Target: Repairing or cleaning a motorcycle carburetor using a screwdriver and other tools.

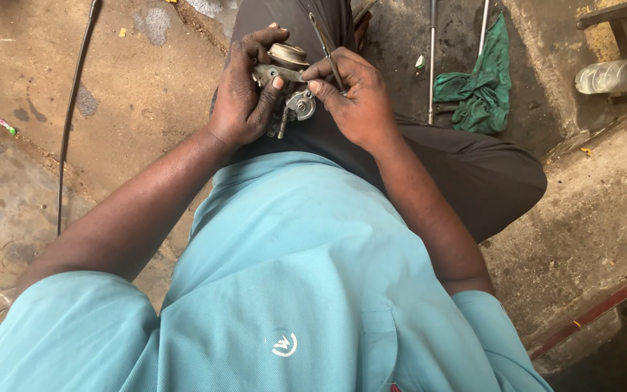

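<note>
My left hand (243, 94) grips a small grey metal engine part (289, 80), a carburettor-like piece with a round cap on top and a spring at its lower side. It is held over my lap, above dark trousers. My right hand (353, 98) pinches the same part from the right and also holds a thin metal rod or tool (326, 47) that points up and away. Both hands are stained with grease. The fingers hide much of the part's body.
A green rag (482, 87) lies on the stained concrete floor to the right, beside two thin metal rods (432, 58). A clear plastic bottle (618, 74) rests on a wooden frame at far right. A black cable (74, 94) runs along the left floor.
</note>
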